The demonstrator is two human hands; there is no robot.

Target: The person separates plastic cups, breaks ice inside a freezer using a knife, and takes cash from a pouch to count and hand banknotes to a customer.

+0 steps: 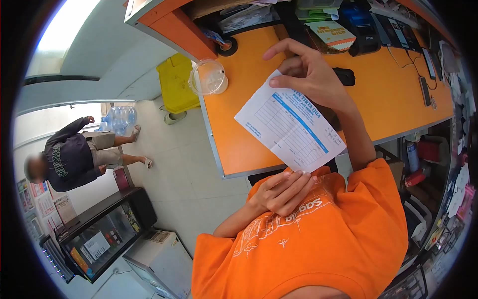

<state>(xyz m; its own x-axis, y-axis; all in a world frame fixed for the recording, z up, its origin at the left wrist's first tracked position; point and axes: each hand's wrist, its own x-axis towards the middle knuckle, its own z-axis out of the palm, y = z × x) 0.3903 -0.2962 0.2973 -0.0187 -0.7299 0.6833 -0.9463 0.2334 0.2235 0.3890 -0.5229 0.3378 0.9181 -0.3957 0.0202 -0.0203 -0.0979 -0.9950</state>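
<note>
A white printed receipt (286, 127) with blue lettering, a ruled table and some handwriting is held at a tilt above the near edge of the orange desk. My right hand (311, 77) has it by the far edge, the thumb on the printed face and the index finger stretched away. At the near corner, my left hand (286, 194) pinches the paper with curled fingers in front of my orange shirt. What the fingers behind the sheet do is hidden.
On the orange desk (249, 114) stand a clear plastic cup (209, 78), black tape (227, 46), a dark device (363, 32) and several phones with cables. A yellow-green stool (178, 82) is beside it. Left, a person (74, 152) walks near large water bottles (119, 119).
</note>
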